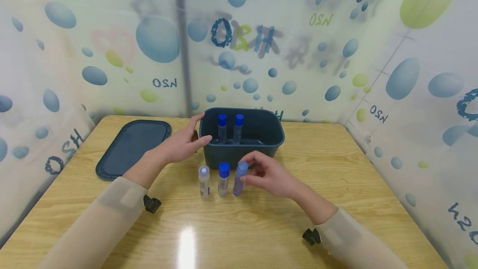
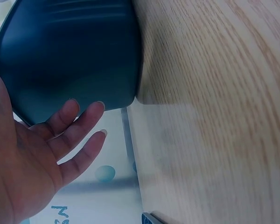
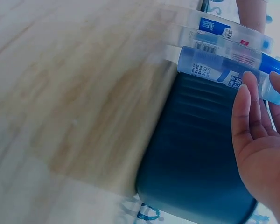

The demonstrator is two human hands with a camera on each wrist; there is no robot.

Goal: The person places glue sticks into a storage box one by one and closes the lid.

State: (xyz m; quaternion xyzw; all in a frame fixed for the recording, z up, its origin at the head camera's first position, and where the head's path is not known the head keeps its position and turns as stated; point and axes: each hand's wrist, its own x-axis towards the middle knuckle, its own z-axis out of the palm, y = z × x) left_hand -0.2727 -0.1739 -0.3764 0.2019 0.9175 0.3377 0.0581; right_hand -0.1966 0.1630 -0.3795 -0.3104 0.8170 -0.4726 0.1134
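Nearest the camera lie two beige sleeves [image 1: 86, 227], with a black clip [image 1: 152, 204] by each cuff; ahead of them the left hand [image 1: 181, 142] has its fingers and thumb spread apart, just beside the left end of a dark blue bin [image 1: 216, 155]; whether its fingertips actually touch the rim, I cannot tell. To that hand's left, a flat dark tray [image 1: 136, 140] lies on the wooden table [image 1: 336, 165]; the right hand [image 1: 272, 175] is clamped on a blue bottle [image 1: 237, 184], thumb and fingertips pinching it near the top, in front of the bin; the right wrist view shows "LIQUID GLUE" on its label. Just left of the right hand and its bottle stands a blue-capped bottle [image 1: 223, 184], with a pale-topped bottle [image 1: 204, 184] next along, both upright; beyond the right hand, inside the bin, two inner bottles [image 1: 222, 130] with blue caps stand side by side, apart from each other.
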